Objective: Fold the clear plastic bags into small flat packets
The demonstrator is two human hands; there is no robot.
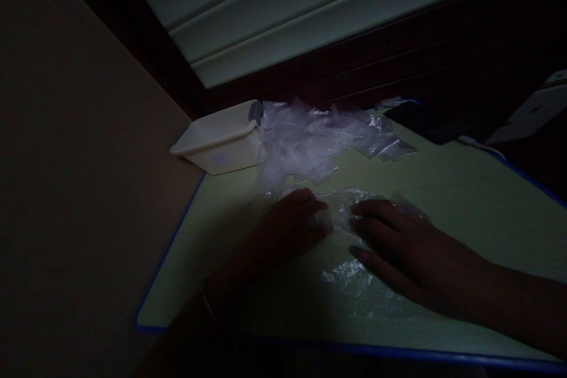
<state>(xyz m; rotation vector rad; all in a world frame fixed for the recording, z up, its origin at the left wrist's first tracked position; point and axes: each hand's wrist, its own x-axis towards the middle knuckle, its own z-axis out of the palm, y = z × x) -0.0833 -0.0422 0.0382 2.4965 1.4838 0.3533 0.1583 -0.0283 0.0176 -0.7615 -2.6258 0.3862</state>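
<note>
A clear, shiny plastic bag [348,204] lies crinkled on the table between my two hands. My left hand [295,221] is closed, with its fingers curled on the left part of the plastic, where a pale bit shows at the fingertips. From the right, my right hand [394,242] reaches over the plastic, its fingers apart and the fingertips resting on or just above it. Nearer to me, another stretch of clear plastic [349,274] catches the light, partly under my right hand. Dim light hides whether the two stretches are one bag.
A heap of small clear plastic bags [305,136] lies at the back of the pale table [478,201], which has a blue edge. Beside it stands a white plastic bin [221,142] against the wall. A dark phone [423,121] with a white cable [481,144] lies at the back right.
</note>
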